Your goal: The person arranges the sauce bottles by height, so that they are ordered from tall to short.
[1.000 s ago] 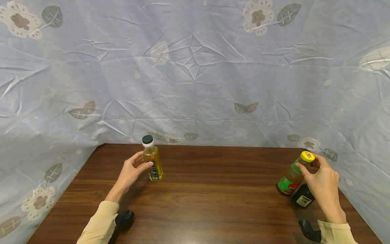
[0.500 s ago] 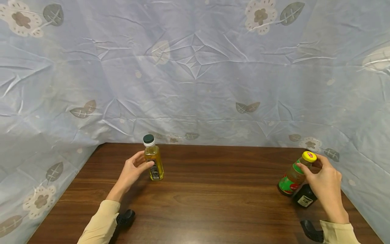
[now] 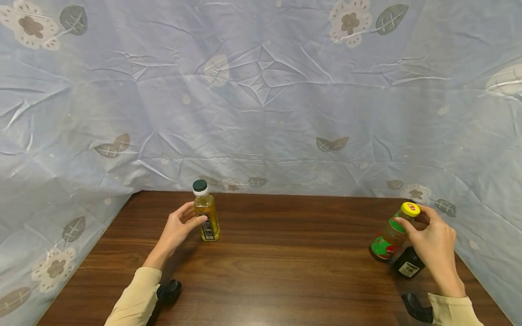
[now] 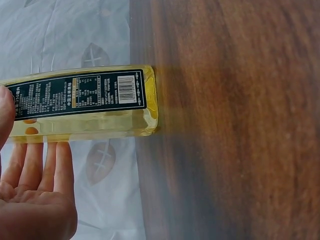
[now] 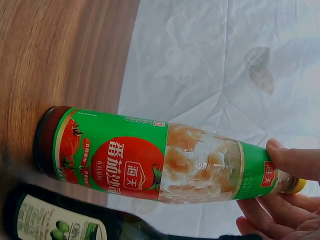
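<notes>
At the left, my left hand (image 3: 176, 228) holds a clear bottle of yellow oil (image 3: 210, 213) with a dark green cap, thumb on the near side. In the left wrist view its dark label and barcode face the camera, and the fingers lie along the oil bottle (image 4: 100, 122). Over at the right, my right hand (image 3: 434, 242) grips a tomato sauce bottle (image 3: 385, 244) by its neck, just below the yellow cap. The right wrist view shows the green label with tomatoes on the sauce bottle (image 5: 115, 155). Close beside it is a dark olive-labelled bottle (image 3: 409, 262), partly hidden by the right hand.
The brown wooden table (image 3: 277, 262) reaches back to a pale floral cloth (image 3: 261, 113), which also hangs at both sides. Black wrist devices (image 3: 416, 308) sit at both cuffs. A wide stretch of table lies between the two hands.
The right hand has shifted very slightly left with the tomato sauce bottle, away from the dark bottle. The left hand and the oil bottle look unchanged; the head view drifts a little.
</notes>
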Action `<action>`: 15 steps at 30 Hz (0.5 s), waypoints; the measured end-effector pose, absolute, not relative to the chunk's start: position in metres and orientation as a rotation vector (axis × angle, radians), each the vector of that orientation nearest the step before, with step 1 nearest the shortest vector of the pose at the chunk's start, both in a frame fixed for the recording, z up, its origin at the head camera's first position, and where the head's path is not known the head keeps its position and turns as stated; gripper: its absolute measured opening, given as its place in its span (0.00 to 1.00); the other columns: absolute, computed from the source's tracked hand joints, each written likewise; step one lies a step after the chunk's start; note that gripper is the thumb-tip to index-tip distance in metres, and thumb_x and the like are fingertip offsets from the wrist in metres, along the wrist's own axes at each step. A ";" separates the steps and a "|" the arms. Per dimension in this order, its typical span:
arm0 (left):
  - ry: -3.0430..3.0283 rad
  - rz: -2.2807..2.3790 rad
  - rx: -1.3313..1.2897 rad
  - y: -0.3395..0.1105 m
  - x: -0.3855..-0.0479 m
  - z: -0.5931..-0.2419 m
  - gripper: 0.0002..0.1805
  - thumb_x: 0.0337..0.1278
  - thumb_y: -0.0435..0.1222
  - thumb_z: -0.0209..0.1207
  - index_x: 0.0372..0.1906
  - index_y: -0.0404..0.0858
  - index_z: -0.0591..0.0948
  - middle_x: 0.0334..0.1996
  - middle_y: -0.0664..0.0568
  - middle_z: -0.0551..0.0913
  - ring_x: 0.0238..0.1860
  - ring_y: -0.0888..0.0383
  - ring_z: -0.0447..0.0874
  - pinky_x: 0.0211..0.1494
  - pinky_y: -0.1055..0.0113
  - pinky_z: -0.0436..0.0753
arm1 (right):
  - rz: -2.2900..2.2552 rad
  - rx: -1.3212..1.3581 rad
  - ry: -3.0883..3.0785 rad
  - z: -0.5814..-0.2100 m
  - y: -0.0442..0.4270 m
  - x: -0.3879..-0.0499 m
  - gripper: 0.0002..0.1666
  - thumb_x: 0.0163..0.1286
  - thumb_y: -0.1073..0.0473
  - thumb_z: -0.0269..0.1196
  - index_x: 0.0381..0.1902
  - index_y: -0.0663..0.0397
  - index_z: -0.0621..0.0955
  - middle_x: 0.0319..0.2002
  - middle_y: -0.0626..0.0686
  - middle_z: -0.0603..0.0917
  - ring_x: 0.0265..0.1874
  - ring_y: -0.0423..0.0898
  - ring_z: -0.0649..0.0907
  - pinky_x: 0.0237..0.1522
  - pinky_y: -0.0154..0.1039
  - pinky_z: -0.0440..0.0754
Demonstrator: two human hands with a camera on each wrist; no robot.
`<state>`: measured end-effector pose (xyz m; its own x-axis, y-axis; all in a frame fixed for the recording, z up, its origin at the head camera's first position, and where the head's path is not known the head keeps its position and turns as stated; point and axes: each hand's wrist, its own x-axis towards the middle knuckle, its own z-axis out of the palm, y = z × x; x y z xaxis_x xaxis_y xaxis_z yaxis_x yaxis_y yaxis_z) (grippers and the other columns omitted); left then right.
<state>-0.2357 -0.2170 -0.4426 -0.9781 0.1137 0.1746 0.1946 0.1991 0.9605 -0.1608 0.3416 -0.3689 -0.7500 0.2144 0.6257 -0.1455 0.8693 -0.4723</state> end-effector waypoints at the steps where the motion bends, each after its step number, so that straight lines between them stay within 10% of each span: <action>1: -2.379 -1.927 -0.307 -0.217 -0.236 -0.443 0.31 0.63 0.39 0.65 0.68 0.35 0.70 0.62 0.41 0.75 0.63 0.50 0.73 0.60 0.75 0.76 | 0.663 -0.041 -2.323 -0.369 0.341 -0.161 0.32 0.51 0.68 0.77 0.53 0.72 0.78 0.37 0.72 0.84 0.22 0.15 0.72 0.31 0.38 0.76; 5: -2.381 -1.926 -0.316 -0.217 -0.236 -0.443 0.31 0.63 0.39 0.65 0.68 0.35 0.69 0.63 0.41 0.75 0.64 0.48 0.72 0.60 0.75 0.76 | 0.675 -0.023 -2.299 -0.368 0.334 -0.162 0.31 0.48 0.69 0.78 0.52 0.70 0.80 0.37 0.70 0.85 0.22 0.15 0.72 0.25 0.20 0.68; 10: -2.379 -1.924 -0.325 -0.218 -0.236 -0.444 0.31 0.63 0.39 0.65 0.68 0.36 0.70 0.63 0.41 0.75 0.64 0.48 0.72 0.60 0.74 0.76 | 0.697 -0.007 -2.278 -0.364 0.320 -0.167 0.32 0.47 0.68 0.79 0.52 0.68 0.81 0.38 0.68 0.86 0.22 0.52 0.83 0.29 0.29 0.72; 15: -2.379 -1.925 -0.325 -0.219 -0.235 -0.444 0.31 0.63 0.39 0.64 0.68 0.36 0.69 0.63 0.41 0.74 0.65 0.46 0.71 0.60 0.74 0.76 | 0.750 0.067 -2.273 -0.359 0.298 -0.173 0.33 0.47 0.68 0.78 0.53 0.67 0.80 0.40 0.68 0.86 0.24 0.59 0.84 0.32 0.37 0.77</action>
<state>-0.2354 -0.2186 -0.4440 -0.9757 0.1230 0.1814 0.2031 0.1956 0.9594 -0.1727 0.2983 -0.3594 -0.7324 0.1671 0.6601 -0.2587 0.8284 -0.4968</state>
